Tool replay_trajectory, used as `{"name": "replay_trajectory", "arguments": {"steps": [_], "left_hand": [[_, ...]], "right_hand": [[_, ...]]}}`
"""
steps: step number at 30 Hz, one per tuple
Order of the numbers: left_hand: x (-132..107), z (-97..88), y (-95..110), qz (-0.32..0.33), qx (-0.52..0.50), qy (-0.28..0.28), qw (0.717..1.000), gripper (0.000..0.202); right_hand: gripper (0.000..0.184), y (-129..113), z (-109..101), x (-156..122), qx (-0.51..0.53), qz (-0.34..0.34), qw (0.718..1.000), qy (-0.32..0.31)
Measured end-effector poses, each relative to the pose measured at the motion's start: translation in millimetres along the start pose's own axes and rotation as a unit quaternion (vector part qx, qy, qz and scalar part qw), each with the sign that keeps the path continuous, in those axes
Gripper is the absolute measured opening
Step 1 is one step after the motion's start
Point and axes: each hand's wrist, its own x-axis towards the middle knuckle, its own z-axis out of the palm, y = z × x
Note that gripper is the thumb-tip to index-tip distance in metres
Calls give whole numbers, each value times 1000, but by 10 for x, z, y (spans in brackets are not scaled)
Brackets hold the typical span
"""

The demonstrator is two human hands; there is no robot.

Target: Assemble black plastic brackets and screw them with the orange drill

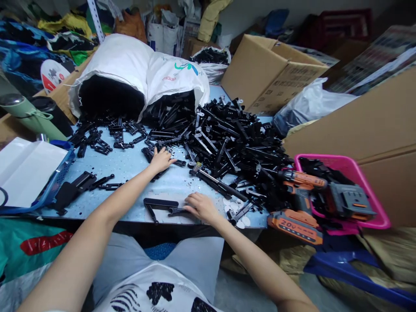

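Note:
My left hand (161, 159) lies over some small black plastic parts (148, 152) at the near edge of the heap, its thumb held apart from the fingers. Closer to my body, my right hand (202, 208) has its bent fingers on the right end of a black hinged bracket (160, 203). The bracket lies at the table's front edge with its arms folded at an angle. Its right end is partly hidden under my fingers. Just beyond the right hand lies a long black and silver folding arm (221, 184).
A big heap of black arms (227, 134) spills from white sacks (113, 60). A blue basket (61, 173) stands left, beside a green flask (29, 117). At right are an orange cordless drill (302, 182), a pink basket (354, 162) and a cardboard box (253, 69).

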Motion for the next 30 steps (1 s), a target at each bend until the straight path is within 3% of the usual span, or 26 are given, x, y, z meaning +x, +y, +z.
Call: {"name": "replay_trajectory", "arguments": {"steps": [4,7,9,11,16,19,22,24,26,30], "left_hand": [[-5,-68,-212,-81,27,94,992,37],[270,-158,-248,-93,31,80,992,32],[489,-218,-278,-105,30,56,992,28],[657,-291,-353,-132,31,66,988,32],[750,-475,-593,-266,63,195,942,35],[617,-461,-538,-207,44,141,967,32],[365,-350,-342,-147,26,69,986,32],[150,-274,-224,-127,24,50,990,32],[-74,-223,-171,-94,21,28,995,29],[-430,-194,-280,-62,39,-11,997,23]], "right_hand": [[35,337,-162,493,-4,54,996,75],[32,546,-187,1171,-35,129,990,55],[31,661,-130,1631,-43,191,980,21],[36,777,-30,2020,-48,239,970,11],[64,1001,222,2718,-47,298,952,45],[65,1005,313,3007,-24,304,951,47],[49,947,370,3096,-6,205,979,14],[47,901,393,2997,0,126,992,-6],[48,848,400,2777,4,85,996,-15],[54,712,343,2132,8,82,995,-49]]}}
